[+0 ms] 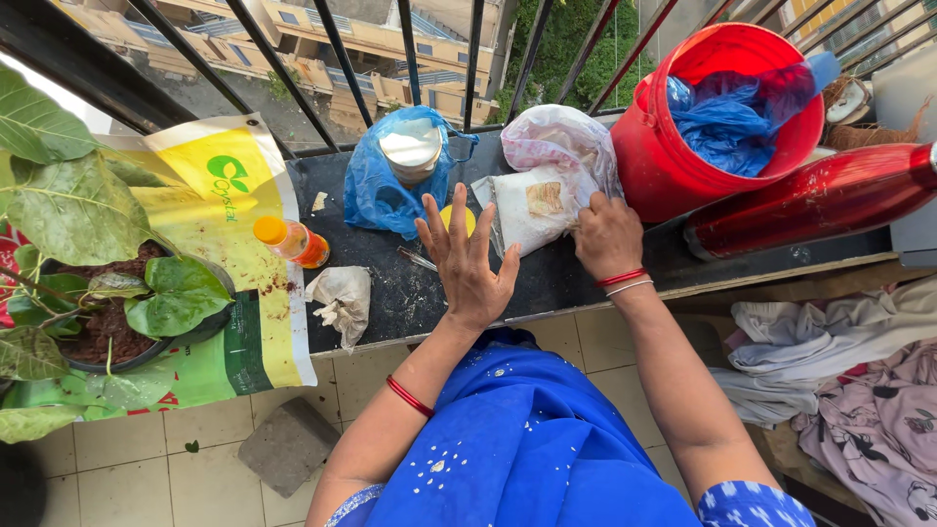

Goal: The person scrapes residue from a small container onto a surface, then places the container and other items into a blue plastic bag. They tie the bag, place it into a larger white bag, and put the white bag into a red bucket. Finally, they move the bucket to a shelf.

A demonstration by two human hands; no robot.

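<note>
Blue embroidered cloth garment point(527, 449) fills the lower centre of the view, closest to the lens, with both forearms extending up from it toward a dark slab ledge point(390, 293) set against black metal railing bars point(332, 49).

Left hand point(467, 263): raised over the ledge, palm down, fingers spread wide and holding nothing. It hovers near a small yellow round lid point(457, 217), which lies partly hidden behind the fingers. A red bangle point(410, 396) sits on the left forearm.

Right hand point(607, 234): fingers curled narrow against the right edge of a white plastic bag of pale powder point(535, 207). The grip appears closed on the bag's edge. Red and white bangles point(623, 281) circle the right wrist.

Bag position: it lies on the ledge, between the two hands, just below a white and pink patterned plastic bag point(561, 137) and just beside a red plastic bucket point(722, 107) holding crumpled blue plastic.

Surrounding items:
- Blue plastic bag with a white lidded jar point(405, 166), left of the powder bag.
- Small orange bottle with a yellow cap point(291, 241), lying on its side.
- Small crumpled white pouch point(340, 301), near the ledge's front edge.
- Potted green-leaved plant point(107, 293) standing on a yellow and green sack point(244, 195), far left.
- Glossy red metal cylinder point(810, 200), lying at right.
- Heap of pale clothes point(839, 371), lower right.
- Grey stone block point(290, 446) on the tiled floor.
</note>
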